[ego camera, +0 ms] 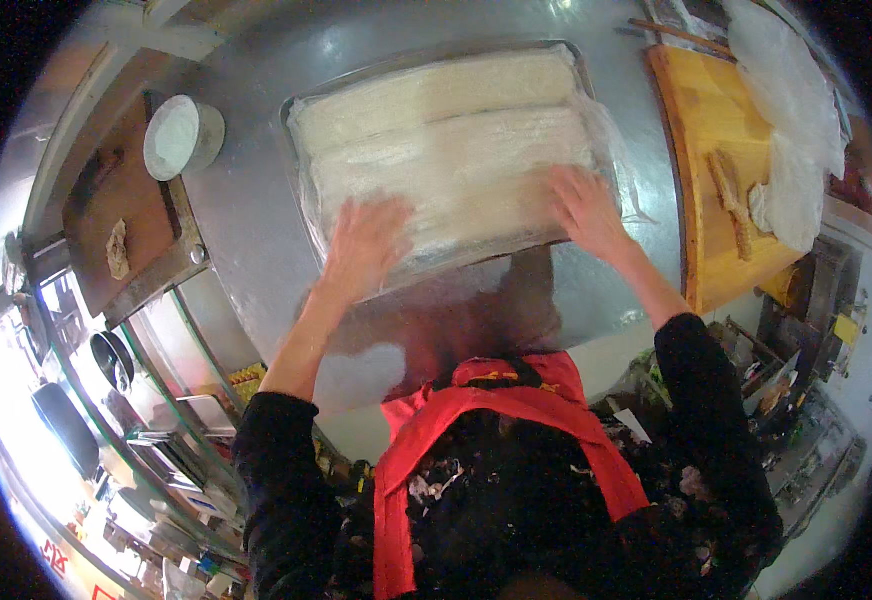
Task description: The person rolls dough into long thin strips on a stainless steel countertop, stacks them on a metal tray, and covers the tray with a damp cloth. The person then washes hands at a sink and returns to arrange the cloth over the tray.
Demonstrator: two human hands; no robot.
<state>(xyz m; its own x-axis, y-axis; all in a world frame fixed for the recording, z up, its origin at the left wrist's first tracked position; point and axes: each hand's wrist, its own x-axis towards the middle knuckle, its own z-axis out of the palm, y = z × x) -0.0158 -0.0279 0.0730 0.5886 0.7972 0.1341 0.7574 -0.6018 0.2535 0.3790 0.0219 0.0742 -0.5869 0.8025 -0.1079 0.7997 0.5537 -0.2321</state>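
Observation:
Before me a metal tray [286, 142] holds long, pale slabs of what looks like dough [436, 142], laid side by side under clear plastic film [610, 142]. Flat over the near left part of the covered slabs is my left hand [368, 244], blurred, with its fingers spread. Over the near right part lies my right hand [584, 206], fingers also apart and a little blurred. Neither hand grips anything. Whether the palms press on the film or hover just above it, I cannot tell.
The tray rests on a stainless steel table [248, 247]. To the left stands a bowl of white powder [173, 139] by a brown board [120, 210]. On the right, a wooden board [713, 120] carries a twisted strip [728, 202] and a crumpled plastic sheet [788, 127].

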